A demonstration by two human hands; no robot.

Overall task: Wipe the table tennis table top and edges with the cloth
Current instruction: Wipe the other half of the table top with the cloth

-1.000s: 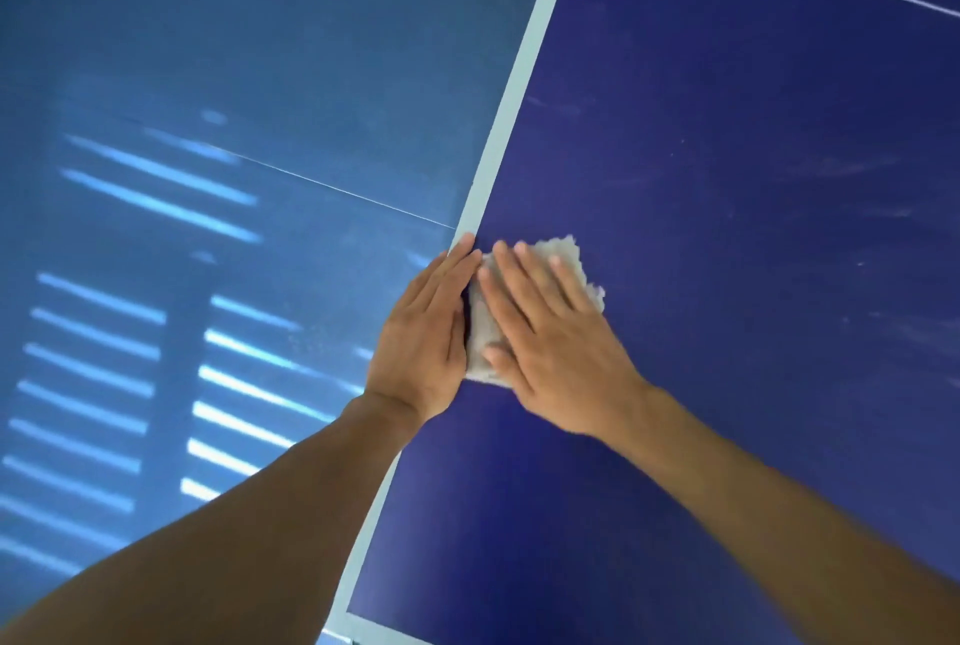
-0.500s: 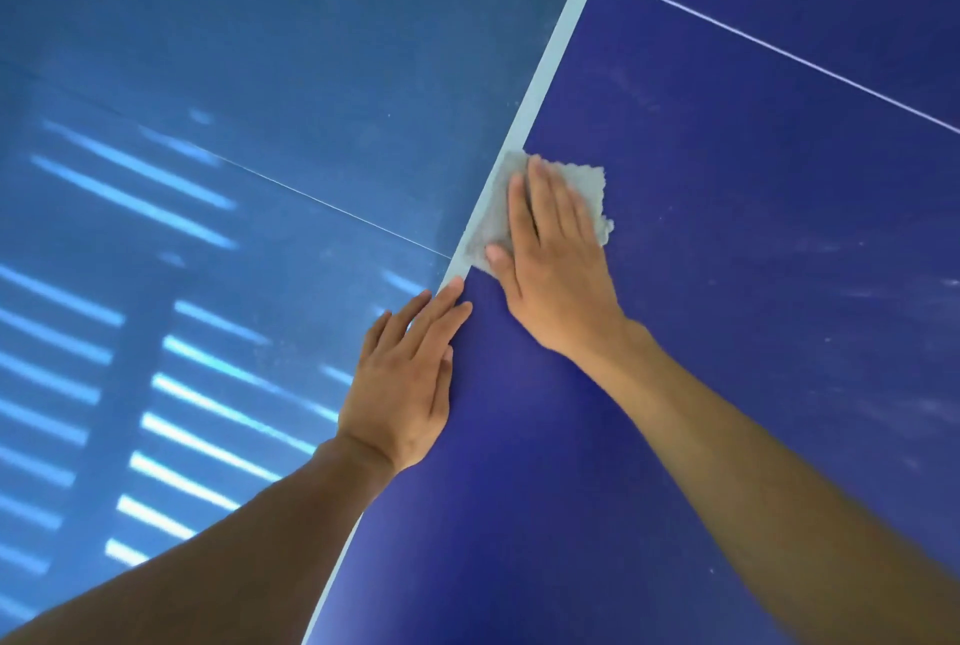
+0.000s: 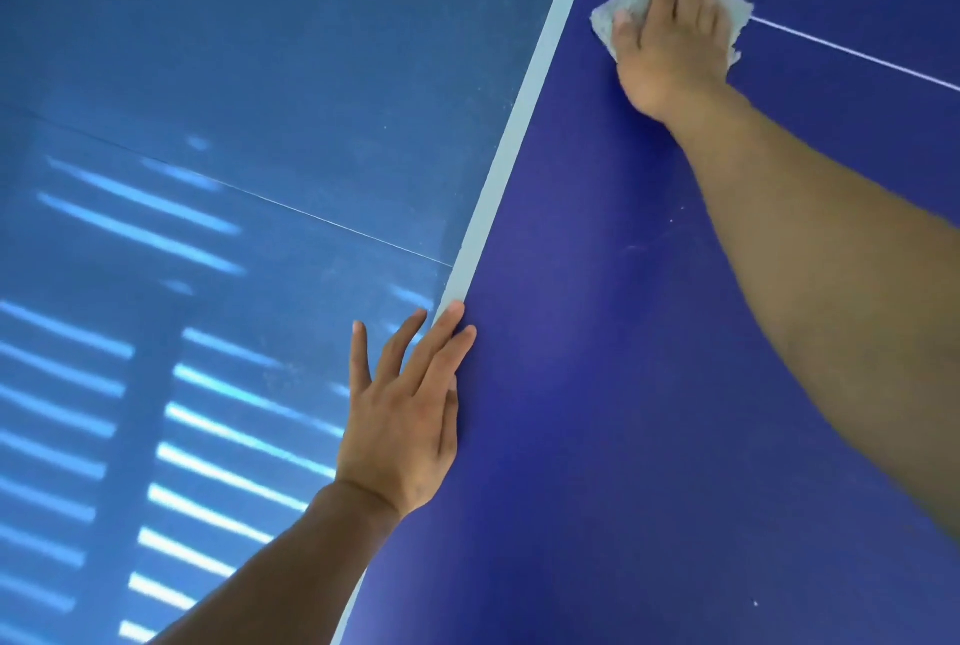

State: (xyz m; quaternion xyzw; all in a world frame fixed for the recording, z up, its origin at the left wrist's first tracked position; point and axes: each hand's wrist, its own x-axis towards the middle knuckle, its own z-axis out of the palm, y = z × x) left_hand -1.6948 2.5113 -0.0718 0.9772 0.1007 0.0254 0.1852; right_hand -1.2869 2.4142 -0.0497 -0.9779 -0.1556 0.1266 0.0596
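The dark blue table tennis table top (image 3: 623,358) fills the right half of the head view, bordered on its left by a pale edge stripe (image 3: 524,104). A grey cloth (image 3: 631,2) lies flat on the top at the far right, over the thin white centre line (image 3: 841,47). My right hand (image 3: 670,36) presses on the cloth with straight fingers, arm stretched out. My left hand (image 3: 405,416) rests flat on the table's left edge nearer to me, fingers spread and straight, holding nothing.
Left of the table lies a blue floor (image 3: 234,99) with a thin seam line and bright striped patches of light (image 3: 156,436). Faint dusty smears and specks show on the table top near my right forearm.
My right hand has pushed the cloth away from me along the table, from beside the edge stripe up to the white centre line. My left hand has stayed on the table edge.
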